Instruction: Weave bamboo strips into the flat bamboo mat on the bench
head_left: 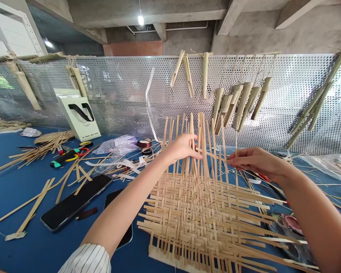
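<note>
We log a concrete ceiling (147, 11) over the room, then a perforated metal panel (125, 83) along the far side, probably doubling as a rack for the bamboo tubes hung there. Blue table (45, 254) below, cluttered far and left. The woven mat (199, 208) lies on it, near, right of centre: dense middle, loose ends sticking out left and right. Upright strips (204, 148) rise from its far part, likely raised so fingers can part them. Paper bag (79, 117) stands far left. Hands apart, over the mat's far part: left hand (184, 147) has fingers curled among the uprights, probably spreading them; grip firmness, we can't tell. Phone (76, 203) lies left; pliers (64, 158) farther left. Smallest: a narrow cross strip (213, 155) among the uprights, pinched by the right hand (252, 161), seemingly to steady its right end.
</note>
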`<state>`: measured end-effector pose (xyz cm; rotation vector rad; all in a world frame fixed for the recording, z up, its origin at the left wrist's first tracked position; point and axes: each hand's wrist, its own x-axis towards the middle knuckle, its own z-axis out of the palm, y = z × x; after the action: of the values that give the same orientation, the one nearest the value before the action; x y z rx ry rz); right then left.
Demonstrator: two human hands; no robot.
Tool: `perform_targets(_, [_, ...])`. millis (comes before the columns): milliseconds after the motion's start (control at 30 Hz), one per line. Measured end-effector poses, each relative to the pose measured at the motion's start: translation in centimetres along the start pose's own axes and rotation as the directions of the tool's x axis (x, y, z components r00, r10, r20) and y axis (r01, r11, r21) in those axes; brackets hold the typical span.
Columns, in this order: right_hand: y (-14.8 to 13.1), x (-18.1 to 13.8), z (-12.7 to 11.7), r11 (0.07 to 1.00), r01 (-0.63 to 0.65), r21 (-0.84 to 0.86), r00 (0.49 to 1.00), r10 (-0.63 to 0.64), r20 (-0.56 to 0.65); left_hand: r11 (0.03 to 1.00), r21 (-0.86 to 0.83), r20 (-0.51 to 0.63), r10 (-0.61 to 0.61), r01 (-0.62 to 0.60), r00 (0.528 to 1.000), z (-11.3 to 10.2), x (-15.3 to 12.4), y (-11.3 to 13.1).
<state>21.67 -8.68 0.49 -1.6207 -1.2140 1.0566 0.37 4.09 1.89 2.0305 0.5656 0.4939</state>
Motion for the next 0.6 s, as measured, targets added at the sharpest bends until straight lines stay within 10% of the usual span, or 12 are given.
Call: perform_targets(600, [0.48, 0.44, -0.59, 1.0, -0.006, 0.028, 1.0, 0.005, 0.03, 0.992, -0.125, 0.099, 0.015, -0.002, 0.995, -0.17, 0.24, -0.13])
